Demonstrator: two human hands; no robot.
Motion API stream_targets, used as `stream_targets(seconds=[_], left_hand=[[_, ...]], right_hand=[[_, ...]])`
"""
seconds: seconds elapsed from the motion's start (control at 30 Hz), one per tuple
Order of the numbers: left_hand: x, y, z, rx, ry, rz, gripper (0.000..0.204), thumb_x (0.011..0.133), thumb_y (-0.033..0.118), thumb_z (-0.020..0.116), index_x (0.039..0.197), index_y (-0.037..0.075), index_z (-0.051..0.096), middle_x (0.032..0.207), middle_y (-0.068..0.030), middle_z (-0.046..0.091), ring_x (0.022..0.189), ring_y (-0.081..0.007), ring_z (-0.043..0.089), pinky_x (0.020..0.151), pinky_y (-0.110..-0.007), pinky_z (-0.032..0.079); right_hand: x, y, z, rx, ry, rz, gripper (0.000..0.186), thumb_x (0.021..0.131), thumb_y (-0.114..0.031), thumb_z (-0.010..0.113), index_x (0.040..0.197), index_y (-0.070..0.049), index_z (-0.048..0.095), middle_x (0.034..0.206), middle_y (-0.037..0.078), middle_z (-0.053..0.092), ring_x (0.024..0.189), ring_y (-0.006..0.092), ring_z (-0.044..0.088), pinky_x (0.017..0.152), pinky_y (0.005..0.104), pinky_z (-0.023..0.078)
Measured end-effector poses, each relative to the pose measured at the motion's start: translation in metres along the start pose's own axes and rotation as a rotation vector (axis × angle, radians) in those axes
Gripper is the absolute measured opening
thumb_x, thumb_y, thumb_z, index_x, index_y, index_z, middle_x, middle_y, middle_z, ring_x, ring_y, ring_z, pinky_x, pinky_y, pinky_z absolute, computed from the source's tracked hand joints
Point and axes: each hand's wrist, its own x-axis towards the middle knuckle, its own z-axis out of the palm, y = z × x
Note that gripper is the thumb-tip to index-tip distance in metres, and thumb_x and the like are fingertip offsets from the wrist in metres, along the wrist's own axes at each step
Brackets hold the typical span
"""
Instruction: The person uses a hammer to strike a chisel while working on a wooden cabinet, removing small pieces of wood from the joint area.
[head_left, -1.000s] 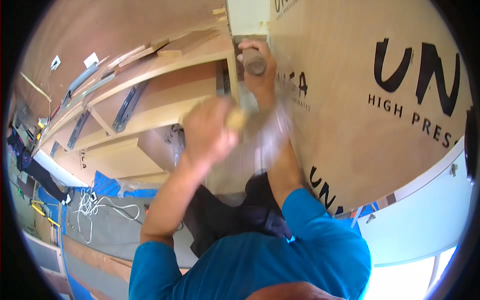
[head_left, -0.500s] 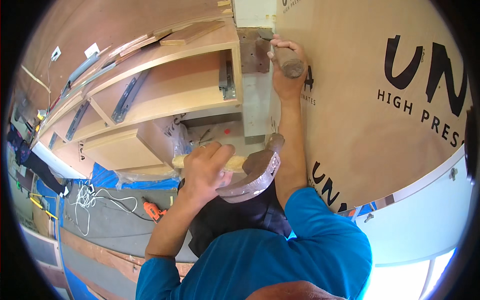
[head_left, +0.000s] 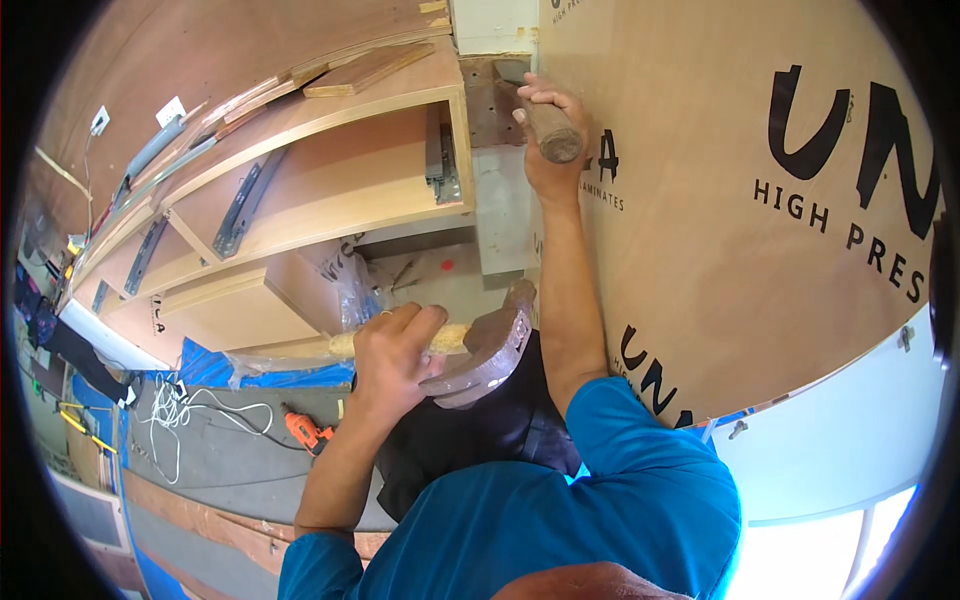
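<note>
My left hand is closed round the yellow handle of a claw hammer, held in the air in front of my body. The hammer's worn metal head points toward my right forearm. Farther out, my right hand grips a chisel by its thick wooden handle. The chisel's blade reaches to a brown wooden piece on the wall, between the cabinet and the tall panel. Whether the edge touches the wood, I cannot tell.
A light wood cabinet frame with drawer runners stands at left. A tall laminate panel rises close on my right. An orange power drill and a white cable lie on the floor. Another person's leg shows at far left.
The view has shifted a little, moving the scene slightly left. Both hands keep their grips, and the chisel's blade shows more plainly.
</note>
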Motion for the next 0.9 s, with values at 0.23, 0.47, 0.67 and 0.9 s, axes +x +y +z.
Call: stream_targets(seconds=[0.23, 0.47, 0.67, 0.9], left_hand=[[-0.003, -0.001, 0.002, -0.012, -0.049, -0.022, 0.046, 0.060, 0.011, 0.082, 0.103, 0.009, 0.066, 0.081, -0.0118, 0.062, 0.075, -0.0379, 0.066, 0.066, -0.049, 0.052], [-0.003, -0.004, 0.007, -0.011, -0.042, -0.013, 0.044, 0.060, 0.011, 0.082, 0.100, 0.009, 0.066, 0.080, -0.0115, 0.062, 0.075, -0.0368, 0.067, 0.066, -0.048, 0.053], [-0.004, -0.006, 0.008, -0.015, -0.072, -0.022, 0.044, 0.060, 0.013, 0.083, 0.100, 0.009, 0.066, 0.080, -0.0112, 0.062, 0.076, -0.0361, 0.067, 0.067, -0.048, 0.053], [-0.005, -0.010, 0.009, -0.021, -0.078, -0.034, 0.044, 0.060, 0.014, 0.085, 0.100, 0.009, 0.066, 0.080, -0.0113, 0.062, 0.076, -0.0363, 0.067, 0.066, -0.048, 0.053]], right_hand=[[0.001, 0.002, 0.000, 0.001, -0.006, -0.040, 0.035, 0.083, 0.015, 0.073, 0.110, -0.006, 0.064, 0.113, 0.011, 0.075, 0.122, 0.0329, 0.071, 0.105, 0.0439, 0.055], [-0.003, 0.004, -0.006, -0.015, -0.013, -0.021, 0.033, 0.085, 0.012, 0.075, 0.109, -0.006, 0.063, 0.113, 0.011, 0.075, 0.123, 0.0338, 0.071, 0.106, 0.0449, 0.056], [-0.002, 0.006, -0.012, -0.038, -0.018, -0.081, 0.033, 0.084, 0.012, 0.075, 0.109, -0.006, 0.062, 0.111, 0.010, 0.076, 0.122, 0.0345, 0.071, 0.105, 0.0453, 0.056], [0.002, 0.006, -0.015, -0.083, -0.029, -0.072, 0.029, 0.085, 0.011, 0.073, 0.107, -0.005, 0.063, 0.109, 0.010, 0.076, 0.120, 0.0348, 0.072, 0.103, 0.0453, 0.057]])
